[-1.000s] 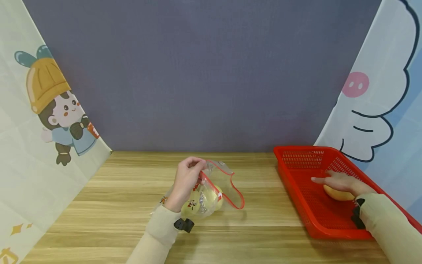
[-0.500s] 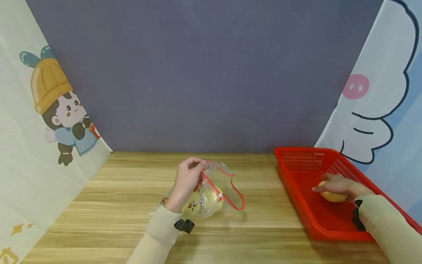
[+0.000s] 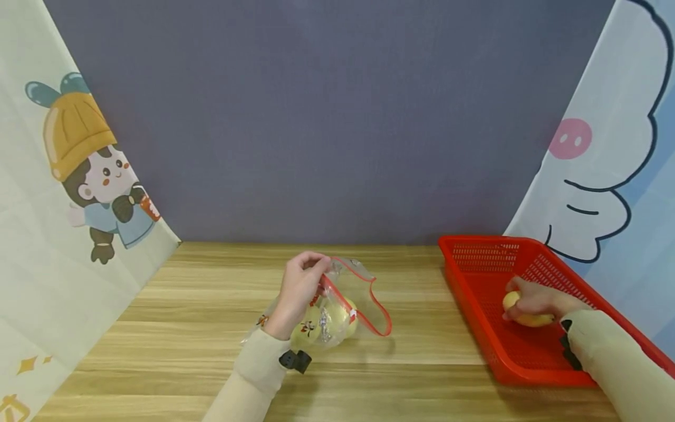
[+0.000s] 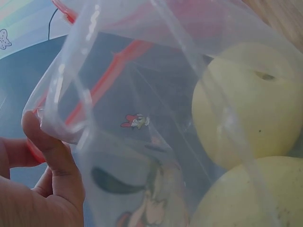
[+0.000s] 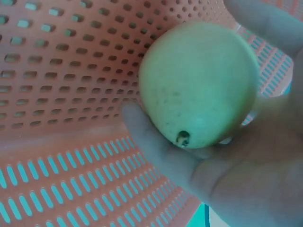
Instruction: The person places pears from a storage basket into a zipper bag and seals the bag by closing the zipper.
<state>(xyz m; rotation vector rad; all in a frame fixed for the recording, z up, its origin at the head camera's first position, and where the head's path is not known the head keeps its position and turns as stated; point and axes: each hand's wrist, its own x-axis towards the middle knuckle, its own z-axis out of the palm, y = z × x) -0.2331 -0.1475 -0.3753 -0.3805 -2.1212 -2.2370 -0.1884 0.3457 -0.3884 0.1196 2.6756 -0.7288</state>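
Note:
My left hand (image 3: 297, 287) pinches the upper edge of a clear zip bag (image 3: 324, 326) with red zip strips and cartoon prints. The bag's mouth gapes toward the right. Inside it, the left wrist view shows two pale yellow pears (image 4: 251, 104), one partly overlapping the other. Over at the red basket (image 3: 477, 334), my right hand (image 3: 545, 299) grips another pear (image 5: 199, 80), low inside the walls. In the right wrist view, fingers curl beneath this pear, its small dark stem facing the camera, while the thumb lies across from them.
The basket, with slotted walls, stands at the right side of the wooden table (image 3: 211, 293). A grey-blue backdrop (image 3: 337, 129) rises behind the table's far edge. Cartoon-printed sheets flank it at the left (image 3: 31, 234) and right (image 3: 596, 217).
My right hand has gone from outstretched fingers over the pear to curling round it, and the pear has shifted slightly left in the basket. My left hand and the bag stay put.

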